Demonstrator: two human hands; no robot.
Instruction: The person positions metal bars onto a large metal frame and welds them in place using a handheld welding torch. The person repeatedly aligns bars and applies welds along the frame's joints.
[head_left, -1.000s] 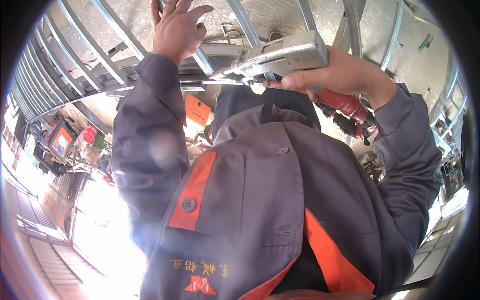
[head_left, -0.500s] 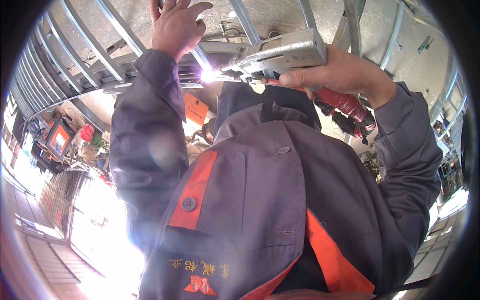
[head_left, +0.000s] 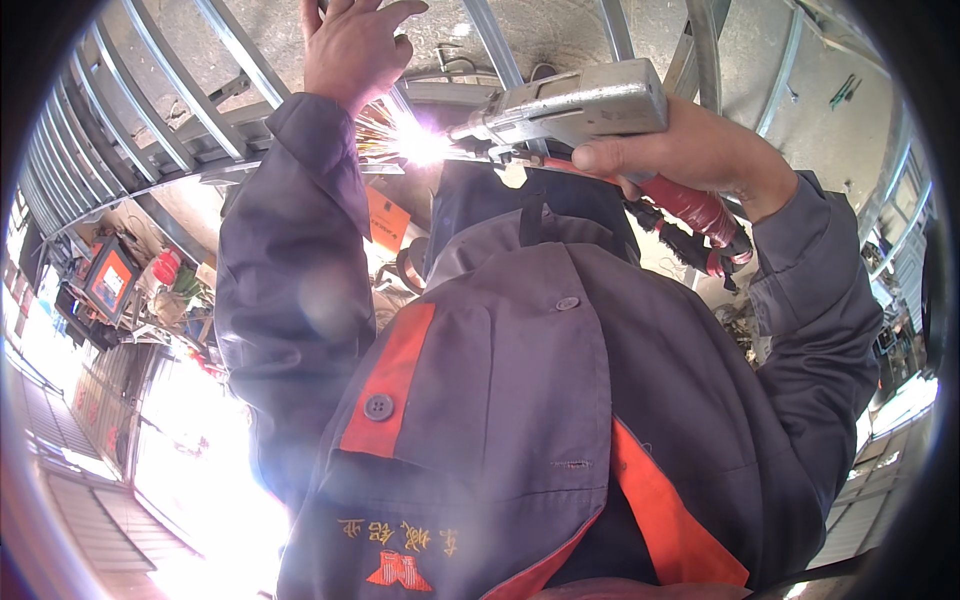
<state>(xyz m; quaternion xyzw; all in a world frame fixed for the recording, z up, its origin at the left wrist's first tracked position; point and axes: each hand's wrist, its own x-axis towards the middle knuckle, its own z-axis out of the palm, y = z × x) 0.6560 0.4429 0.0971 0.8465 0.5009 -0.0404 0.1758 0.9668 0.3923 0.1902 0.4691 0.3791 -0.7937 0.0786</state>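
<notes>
My right hand (head_left: 690,150) grips a welding torch with a red-wrapped handle (head_left: 690,208), its thumb toward the tip. A boxy grey metal housing (head_left: 575,103) sits along the torch above the thumb. At the torch tip a glaring white-violet arc (head_left: 425,148) burns against the metal frame, throwing orange sparks (head_left: 375,135) leftward. The glare hides the joint. Beyond the arc my left hand (head_left: 355,50) lies over a metal bar (head_left: 397,100), index finger and thumb apart. Its other fingertips are cut off by the top edge, beside something dark I cannot make out.
Parallel metal bars (head_left: 150,130) of the frame run off to the left. An orange card or box (head_left: 388,218) lies below the arc. An orange-fronted machine (head_left: 112,278) stands at far left. Green-handled pliers (head_left: 845,92) lie on the concrete floor at upper right. Black cable (head_left: 690,245) hangs from the torch.
The arc has grown larger and brighter, and a spray of orange sparks now flies left from it. My right hand and the torch have shifted slightly right. My left hand has barely moved.
</notes>
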